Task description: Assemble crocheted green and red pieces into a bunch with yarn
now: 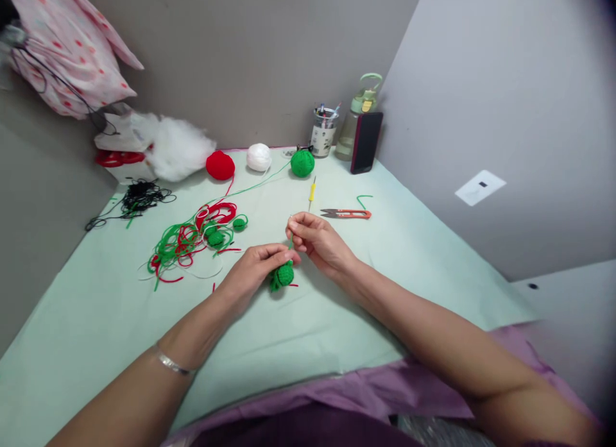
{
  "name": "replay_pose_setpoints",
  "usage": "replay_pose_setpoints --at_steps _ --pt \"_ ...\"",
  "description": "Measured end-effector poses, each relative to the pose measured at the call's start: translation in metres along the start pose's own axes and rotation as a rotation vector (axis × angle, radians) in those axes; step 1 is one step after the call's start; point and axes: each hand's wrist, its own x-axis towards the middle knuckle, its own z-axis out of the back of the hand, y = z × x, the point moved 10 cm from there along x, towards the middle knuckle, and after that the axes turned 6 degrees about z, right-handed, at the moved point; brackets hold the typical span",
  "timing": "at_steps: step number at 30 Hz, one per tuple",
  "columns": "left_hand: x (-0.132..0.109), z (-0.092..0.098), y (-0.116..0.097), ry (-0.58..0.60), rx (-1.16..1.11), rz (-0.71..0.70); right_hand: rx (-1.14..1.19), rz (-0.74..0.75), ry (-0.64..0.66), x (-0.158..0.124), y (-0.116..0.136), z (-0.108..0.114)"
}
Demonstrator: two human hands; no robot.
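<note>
My left hand (262, 264) is closed on a small green crocheted piece (283, 275), a rounded shape of tight stitches hanging just above or on the table. Between the hands runs a short green yarn strand (290, 240), which leads up from the piece. The fingers of my right hand (312, 236) pinch the top of that strand. A tiny pale tip shows above these fingertips, too small to make out. A red yarn scrap (293, 285) lies beside the crocheted piece.
Left of my hands spreads a tangle of yarn (180, 242) with small green crocheted pieces (215, 238). Orange thread snips (349, 213) and a yellow-handled crochet hook (312, 192) lie beyond my right hand. Farther back stand a green yarn ball (302, 164), a pen cup (323, 139) and a phone (366, 142).
</note>
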Motion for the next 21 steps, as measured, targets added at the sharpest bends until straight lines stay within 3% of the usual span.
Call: replay_pose_setpoints --at_steps 7,15,21 --pt "0.001 0.007 -0.005 -0.035 -0.128 -0.020 -0.038 -0.066 0.047 -0.003 -0.001 -0.003" --pt "0.001 0.012 -0.007 -0.065 -0.141 -0.020 -0.106 -0.024 0.034 -0.002 0.005 0.003" --pt "0.001 0.011 -0.010 -0.068 -0.114 -0.041 -0.216 -0.055 0.112 -0.008 0.000 -0.009"
